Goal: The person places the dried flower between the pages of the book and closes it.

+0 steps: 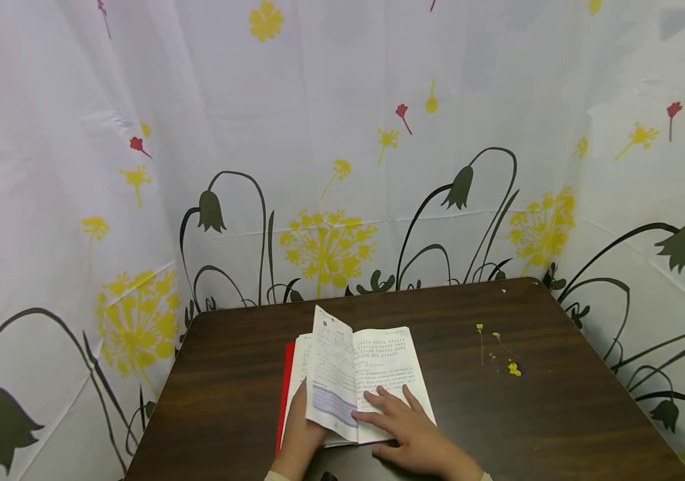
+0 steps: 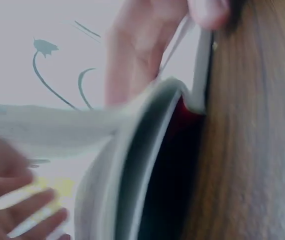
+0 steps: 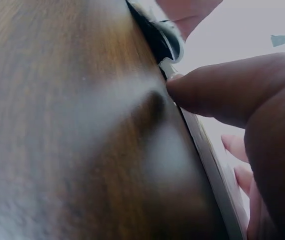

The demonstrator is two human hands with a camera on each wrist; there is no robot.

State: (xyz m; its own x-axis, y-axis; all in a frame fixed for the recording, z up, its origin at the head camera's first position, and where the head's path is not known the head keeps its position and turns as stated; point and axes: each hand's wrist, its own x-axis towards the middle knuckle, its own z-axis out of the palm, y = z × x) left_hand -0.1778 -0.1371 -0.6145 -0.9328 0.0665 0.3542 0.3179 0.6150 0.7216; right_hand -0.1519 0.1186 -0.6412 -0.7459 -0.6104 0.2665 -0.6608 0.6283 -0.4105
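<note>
Two hands on one open book point(image 1: 357, 374), near-centre of the table point(image 1: 228, 374), close to the front edge. Book's spine runs approx 6-to-12 o'clock, tilted slightly toward 11; red cover point(image 1: 284, 394) shows along its 9 o'clock edge.

L to R:

Left hand point(image 1: 303, 427) sits at the book's 7 o'clock corner, fingers curled around a lifted leaf point(image 1: 330, 374), holding it up off the left stack. Leaf stands near upright, curling over toward 3 o'clock, free edge up at 12. Left wrist view is blurry but backs this: pages bowed up, red cover under them, fingers point(image 2: 132, 55) up behind the paper.

Right hand point(image 1: 414, 431) lies flat on the right page point(image 1: 390, 361), at the book's 5 o'clock corner, fingers spread and straight, pointing approx 10-11 o'clock toward the spine. Pressing the page down, gripping nothing. Right wrist view: thumb point(image 3: 222, 90) at the book's edge where it meets the table, rest too blurred to read.

Key relation: the lifted leaf is directly 9 o'clock of the right fingertips, just beside them, and the left hand already has it. Left hand is the nearer one to that leaf; right only pins the facing page.

Further R: small dried flowers point(image 1: 499, 351) (yellow and pinkish, thin stems) lie loose on the table at approx 3 o'clock of the book, well apart from it. Right hand is the nearer one to them; they sit at its 1 o'clock. Stems run roughly 12-to-6.

Flower-print curtain point(image 1: 330, 167) all round the back.
</note>
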